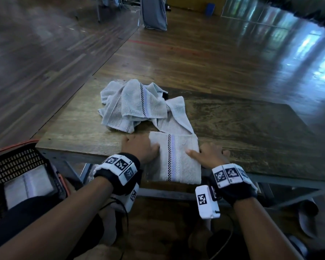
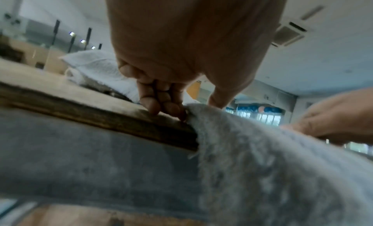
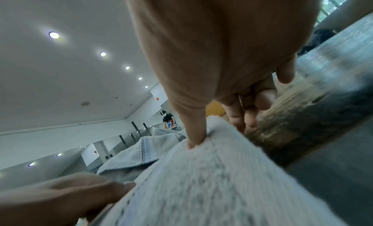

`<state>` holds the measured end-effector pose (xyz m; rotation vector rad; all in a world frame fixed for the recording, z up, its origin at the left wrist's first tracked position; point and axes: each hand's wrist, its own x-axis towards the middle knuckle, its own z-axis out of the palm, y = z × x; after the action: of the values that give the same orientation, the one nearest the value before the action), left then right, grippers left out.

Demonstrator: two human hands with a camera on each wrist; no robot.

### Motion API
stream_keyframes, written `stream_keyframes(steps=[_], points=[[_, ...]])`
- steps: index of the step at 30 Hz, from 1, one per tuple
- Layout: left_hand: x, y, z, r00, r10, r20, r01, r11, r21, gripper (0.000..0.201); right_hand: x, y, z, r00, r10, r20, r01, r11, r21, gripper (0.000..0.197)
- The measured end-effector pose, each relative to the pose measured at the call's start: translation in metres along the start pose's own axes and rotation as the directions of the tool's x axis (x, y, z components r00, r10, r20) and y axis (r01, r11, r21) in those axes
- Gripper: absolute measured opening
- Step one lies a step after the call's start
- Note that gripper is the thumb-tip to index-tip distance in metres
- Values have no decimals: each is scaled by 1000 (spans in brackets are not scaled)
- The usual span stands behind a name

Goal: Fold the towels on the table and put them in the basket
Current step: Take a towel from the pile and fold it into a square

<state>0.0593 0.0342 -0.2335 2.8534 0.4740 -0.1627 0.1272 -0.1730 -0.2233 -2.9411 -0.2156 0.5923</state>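
A folded pale towel (image 1: pixel 176 158) with a checked stripe lies at the table's (image 1: pixel 251 128) front edge, its near end hanging over. My left hand (image 1: pixel 141 147) holds its left edge: thumb on top, curled fingertips (image 2: pixel 161 108) down at the edge of the towel (image 2: pixel 262 165). My right hand (image 1: pixel 210 154) holds the right edge, thumb (image 3: pixel 191 133) dug into the towel (image 3: pixel 212 181), fingers beside it on the wood. A crumpled pile of towels (image 1: pixel 133 106) lies behind. The black basket (image 1: pixel 17 162) stands low at my left, a folded towel (image 1: pixel 26 186) inside.
The table's right half is bare wood. Beyond it stretches a shiny wooden floor with a grey stand (image 1: pixel 154 14) far back. A person (image 3: pixel 168 119) stands in the distance in the right wrist view. The metal table frame (image 1: pixel 270 182) runs under the front edge.
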Motion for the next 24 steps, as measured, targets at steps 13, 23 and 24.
stream_keyframes(steps=[13,23,24], points=[[8,1,-19,979,4,204,173,514,-840,23,15,-7,-28,990,-101,94,25,801,598,28],[0,-12,-19,872,56,486,479,96,-872,6,6,9,-19,935,-177,307,-209,422,882,36],[-2,-11,-21,872,82,482,476,83,-875,8,4,12,-19,933,-186,309,-217,392,894,35]])
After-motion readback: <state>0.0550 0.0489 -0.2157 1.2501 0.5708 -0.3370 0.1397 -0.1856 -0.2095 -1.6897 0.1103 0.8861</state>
